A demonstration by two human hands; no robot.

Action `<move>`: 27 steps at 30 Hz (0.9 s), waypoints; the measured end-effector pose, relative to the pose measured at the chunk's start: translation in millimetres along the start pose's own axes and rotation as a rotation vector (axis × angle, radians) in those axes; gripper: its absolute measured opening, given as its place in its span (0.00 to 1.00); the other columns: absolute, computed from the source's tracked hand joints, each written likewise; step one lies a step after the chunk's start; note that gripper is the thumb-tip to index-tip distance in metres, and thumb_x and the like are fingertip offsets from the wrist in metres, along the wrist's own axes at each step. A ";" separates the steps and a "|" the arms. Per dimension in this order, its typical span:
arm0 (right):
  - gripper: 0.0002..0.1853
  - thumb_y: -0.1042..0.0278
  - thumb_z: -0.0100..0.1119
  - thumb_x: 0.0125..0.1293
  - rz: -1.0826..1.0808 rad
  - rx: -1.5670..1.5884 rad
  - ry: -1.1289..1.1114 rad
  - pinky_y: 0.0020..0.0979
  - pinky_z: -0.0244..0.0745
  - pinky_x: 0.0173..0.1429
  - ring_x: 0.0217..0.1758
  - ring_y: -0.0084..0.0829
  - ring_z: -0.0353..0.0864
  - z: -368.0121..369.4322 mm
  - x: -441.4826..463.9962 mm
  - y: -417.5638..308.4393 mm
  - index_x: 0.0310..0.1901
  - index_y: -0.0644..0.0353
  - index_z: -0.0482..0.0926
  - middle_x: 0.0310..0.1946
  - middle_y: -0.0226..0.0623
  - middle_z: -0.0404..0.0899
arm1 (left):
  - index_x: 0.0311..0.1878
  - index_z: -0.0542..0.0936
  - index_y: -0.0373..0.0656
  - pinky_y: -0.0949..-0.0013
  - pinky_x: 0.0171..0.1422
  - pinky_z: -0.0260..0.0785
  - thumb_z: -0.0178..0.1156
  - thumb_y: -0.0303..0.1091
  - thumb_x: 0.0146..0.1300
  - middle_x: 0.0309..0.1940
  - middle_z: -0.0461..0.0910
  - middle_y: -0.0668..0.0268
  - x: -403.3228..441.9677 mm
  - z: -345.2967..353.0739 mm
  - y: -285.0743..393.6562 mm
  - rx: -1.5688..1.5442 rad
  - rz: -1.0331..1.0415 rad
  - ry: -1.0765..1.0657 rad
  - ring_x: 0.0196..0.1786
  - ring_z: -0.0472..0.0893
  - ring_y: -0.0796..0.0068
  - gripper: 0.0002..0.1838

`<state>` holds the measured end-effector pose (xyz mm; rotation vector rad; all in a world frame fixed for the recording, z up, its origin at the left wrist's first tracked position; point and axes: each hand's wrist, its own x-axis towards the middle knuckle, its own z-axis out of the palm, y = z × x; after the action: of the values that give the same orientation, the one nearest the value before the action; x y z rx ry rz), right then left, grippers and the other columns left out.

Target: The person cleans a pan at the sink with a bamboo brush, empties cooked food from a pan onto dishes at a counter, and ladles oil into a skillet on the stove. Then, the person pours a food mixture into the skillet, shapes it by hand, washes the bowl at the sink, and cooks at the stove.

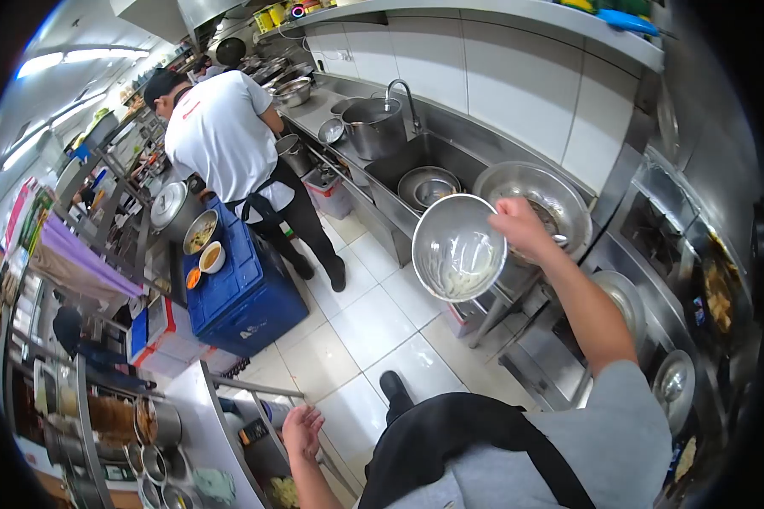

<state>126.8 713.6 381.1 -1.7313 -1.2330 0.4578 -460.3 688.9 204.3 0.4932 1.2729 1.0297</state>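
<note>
My right hand grips the rim of a metal mixing bowl, its fingers closed on the right edge. The bowl tilts so that its inside faces me, and whitish residue smears the lower wall. Behind it, a large metal basin rests at the right end of the sink counter. Low on the left, my left hand hangs near a metal shelf rack, holding nothing, with its fingers loosely curled and apart.
A sink holds bowls, with a large pot under the tap. A co-worker stands bent over beside a blue container carrying bowls of food. On the right is a stove with a pan. White floor tiles lie between.
</note>
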 end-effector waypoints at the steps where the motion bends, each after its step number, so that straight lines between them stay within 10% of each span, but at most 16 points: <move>1: 0.12 0.68 0.59 0.54 -0.030 -0.067 0.026 0.37 0.59 0.25 0.20 0.22 0.64 17.7 26.4 -7.4 0.18 0.59 0.69 0.15 0.31 0.69 | 0.46 0.76 0.42 0.60 0.48 0.75 0.58 0.33 0.67 0.41 0.79 0.61 25.2 1.3 6.9 0.001 -0.042 0.015 0.43 0.79 0.64 0.08; 8: 0.13 0.65 0.58 0.51 0.039 -0.379 0.209 0.44 0.65 0.28 0.19 0.39 0.69 82.9 215.2 29.6 0.19 0.66 0.70 0.16 0.50 0.69 | 0.45 0.76 0.40 0.64 0.48 0.75 0.58 0.34 0.68 0.41 0.80 0.60 198.0 115.0 103.4 0.077 0.015 -0.163 0.43 0.80 0.64 0.09; 11: 0.14 0.65 0.57 0.51 0.225 -0.418 0.188 0.46 0.76 0.41 0.36 0.55 0.84 110.7 265.9 70.1 0.31 0.69 0.82 0.30 0.60 0.80 | 0.43 0.77 0.40 0.67 0.47 0.76 0.59 0.35 0.69 0.40 0.80 0.61 253.7 195.6 141.9 0.175 0.025 -0.324 0.42 0.81 0.69 0.08; 14: 0.08 0.70 0.59 0.51 0.258 -0.190 0.422 0.38 0.64 0.24 0.19 0.29 0.68 158.1 321.1 189.1 0.19 0.62 0.74 0.15 0.37 0.72 | 0.43 0.78 0.40 0.68 0.46 0.77 0.59 0.34 0.69 0.40 0.81 0.62 300.2 277.6 165.7 0.267 0.043 -0.491 0.42 0.82 0.71 0.08; 20: 0.10 0.68 0.59 0.56 0.744 0.086 0.146 0.39 0.73 0.25 0.21 0.37 0.78 218.1 380.7 264.1 0.25 0.67 0.77 0.20 0.43 0.76 | 0.44 0.78 0.37 0.68 0.47 0.77 0.60 0.32 0.68 0.41 0.81 0.61 389.0 423.3 174.8 0.452 0.000 -0.770 0.42 0.82 0.71 0.08; 23: 0.21 0.55 0.58 0.63 0.527 -0.454 -0.070 0.49 0.72 0.62 0.60 0.55 0.76 209.1 444.6 277.9 0.44 0.68 0.80 0.56 0.59 0.76 | 0.44 0.78 0.37 0.69 0.48 0.76 0.60 0.31 0.68 0.41 0.81 0.62 427.8 491.4 174.2 0.566 -0.044 -0.853 0.42 0.81 0.72 0.08; 25: 0.18 0.54 0.61 0.62 0.287 -0.476 0.234 0.49 0.75 0.46 0.44 0.51 0.82 201.5 509.1 289.8 0.35 0.65 0.75 0.36 0.55 0.80 | 0.42 0.78 0.36 0.70 0.48 0.75 0.60 0.31 0.68 0.38 0.81 0.65 436.0 537.3 177.9 0.638 -0.063 -0.904 0.40 0.80 0.76 0.08; 27: 0.18 0.55 0.60 0.65 0.209 -0.433 0.311 0.51 0.74 0.48 0.45 0.58 0.80 179.6 574.1 257.6 0.42 0.65 0.73 0.39 0.56 0.80 | 0.42 0.78 0.37 0.72 0.44 0.73 0.60 0.31 0.68 0.34 0.80 0.67 457.9 578.9 170.7 0.669 -0.035 -0.966 0.37 0.78 0.78 0.07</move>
<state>378.2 1287.3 191.7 -2.2136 -0.9768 0.0295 0.9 1288.1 251.9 1.2848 0.6918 0.1995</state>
